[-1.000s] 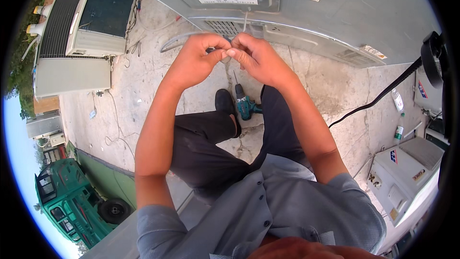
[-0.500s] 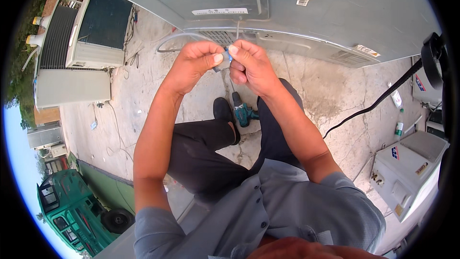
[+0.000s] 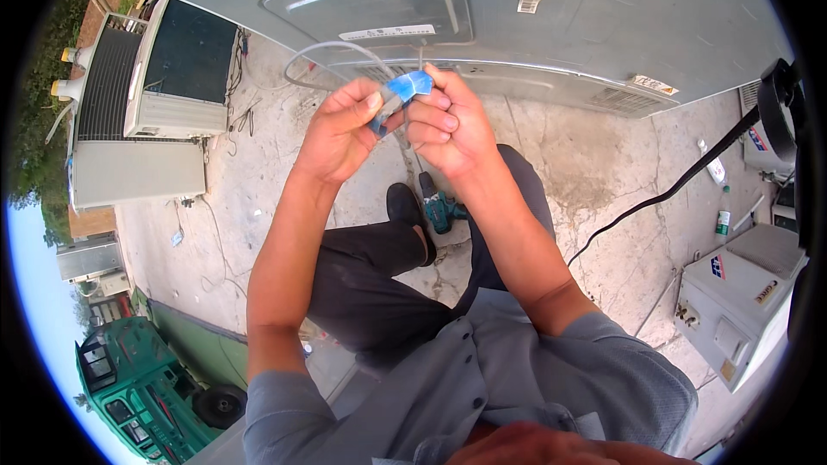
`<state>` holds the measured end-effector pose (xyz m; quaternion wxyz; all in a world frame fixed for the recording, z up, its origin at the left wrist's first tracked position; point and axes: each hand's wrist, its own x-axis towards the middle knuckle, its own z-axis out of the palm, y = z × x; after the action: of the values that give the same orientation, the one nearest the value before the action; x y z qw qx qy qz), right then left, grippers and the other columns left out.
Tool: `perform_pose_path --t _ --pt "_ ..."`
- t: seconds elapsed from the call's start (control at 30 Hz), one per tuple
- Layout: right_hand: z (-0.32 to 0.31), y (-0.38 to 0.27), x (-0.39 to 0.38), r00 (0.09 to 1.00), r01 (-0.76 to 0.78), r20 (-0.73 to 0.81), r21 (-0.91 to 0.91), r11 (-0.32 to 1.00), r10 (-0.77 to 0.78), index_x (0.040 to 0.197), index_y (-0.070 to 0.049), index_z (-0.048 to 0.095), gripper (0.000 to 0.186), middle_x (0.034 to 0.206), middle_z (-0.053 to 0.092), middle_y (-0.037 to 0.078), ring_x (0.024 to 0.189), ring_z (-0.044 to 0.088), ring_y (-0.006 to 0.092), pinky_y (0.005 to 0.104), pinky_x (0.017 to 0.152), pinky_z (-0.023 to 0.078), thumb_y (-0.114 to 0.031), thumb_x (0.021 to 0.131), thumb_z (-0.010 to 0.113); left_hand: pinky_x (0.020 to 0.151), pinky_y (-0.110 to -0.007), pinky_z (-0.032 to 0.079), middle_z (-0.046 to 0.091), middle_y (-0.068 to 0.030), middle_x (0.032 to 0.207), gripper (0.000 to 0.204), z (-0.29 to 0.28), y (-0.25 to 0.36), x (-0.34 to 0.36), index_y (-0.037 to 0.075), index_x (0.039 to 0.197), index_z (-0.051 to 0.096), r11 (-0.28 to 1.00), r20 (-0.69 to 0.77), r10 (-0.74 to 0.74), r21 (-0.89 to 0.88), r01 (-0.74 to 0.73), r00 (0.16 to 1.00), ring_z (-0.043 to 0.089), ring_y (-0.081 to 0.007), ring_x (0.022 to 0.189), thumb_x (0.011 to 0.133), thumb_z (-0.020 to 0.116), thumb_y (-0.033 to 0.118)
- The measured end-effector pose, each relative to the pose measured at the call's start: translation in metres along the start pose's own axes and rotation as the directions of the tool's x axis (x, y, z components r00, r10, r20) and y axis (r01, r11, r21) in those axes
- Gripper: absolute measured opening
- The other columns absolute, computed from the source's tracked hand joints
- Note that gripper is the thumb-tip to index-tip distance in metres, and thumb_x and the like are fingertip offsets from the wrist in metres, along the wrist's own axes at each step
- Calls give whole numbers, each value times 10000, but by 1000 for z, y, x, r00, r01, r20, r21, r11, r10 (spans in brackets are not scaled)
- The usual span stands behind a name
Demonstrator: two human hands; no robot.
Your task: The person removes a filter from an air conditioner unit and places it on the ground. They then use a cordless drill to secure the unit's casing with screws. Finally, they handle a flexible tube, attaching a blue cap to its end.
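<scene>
Both of my hands are raised in front of a large grey metal appliance [image 3: 594, 9]. A small bendy strip [image 3: 411, 84], bright blue on one face and grey further down, stretches between them; its exact kind is unclear. My left hand [image 3: 345, 125] is closed, pinching the strip's left side between thumb and fingers. On the other end, my right hand [image 3: 452, 129] grips with curled fingers near the blue part. A grey cord or hose [image 3: 332, 45] loops from the appliance's base down toward my hands, and its end is hidden behind them.
A teal and black cordless drill [image 3: 439, 209] lies on the cracked concrete between my feet. Outdoor air-conditioner units stand at the left [image 3: 177, 103] and right [image 3: 732, 306]. A black cord [image 3: 663, 194] hangs at the right, near a white bottle [image 3: 713, 165]. A green truck [image 3: 142, 379] is lower left.
More of the blue strip shows between my hands, which are slightly further apart. The fingers of my right hand have turned and curled below it. The view has shifted a little.
</scene>
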<state>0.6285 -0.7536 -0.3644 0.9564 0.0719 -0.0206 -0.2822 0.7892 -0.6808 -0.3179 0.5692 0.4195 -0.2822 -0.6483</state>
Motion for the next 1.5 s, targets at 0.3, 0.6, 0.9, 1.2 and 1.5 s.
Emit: perform_pose_path --t 0.3,0.6,0.9,1.2,1.5 --pt "18 -52 -20 971 37 -198 -431 901 -134 705 -163 451 338 581 376 -84 409 348 30 198 357 266 -282 1013 525 919 -382 556 645 -38 947 73 -19 6 -8 58 942 614 945 -60 -102 306 115 993 664 -196 906 925 663 109" --pt "-25 -71 -10 926 -33 -298 -677 735 -233 744 -159 491 307 635 418 -75 476 373 45 215 437 274 -322 994 568 845 -334 538 698 -98 1046 541 12 25 -8 71 1331 584 777 -61 -1 629 39 998 683 -190 891 821 735 169" --pt "-138 -192 -95 246 550 -605 -556 623 -758 1099 -12 533 271 806 610 58 669 625 172 305 586 512 -268 1039 471 840 -406 581 674 -213 1081 333 -58 51 -42 -38 1192 566 987 -137 -115 92 128 984 687 -256 960 895 487 89" --pt "-147 -34 -28 484 259 -462 -736 626 -743 1127 -58 483 153 854 597 42 777 652 209 347 674 519 -177 1032 484 520 -224 324 363 19 714 162 -81 81 -74 1 1088 565 892 -465 391 -20 -451 795 316 -95 571 984 461 69" --pt "-258 36 -29 573 -572 -521 -807 147 -632 846 25 608 317 673 624 113 564 656 188 346 529 507 -266 974 602 629 -232 453 679 -17 778 173 -66 94 -91 20 1006 760 190 -200 979 956 222 22 559 -78 664 903 707 149"
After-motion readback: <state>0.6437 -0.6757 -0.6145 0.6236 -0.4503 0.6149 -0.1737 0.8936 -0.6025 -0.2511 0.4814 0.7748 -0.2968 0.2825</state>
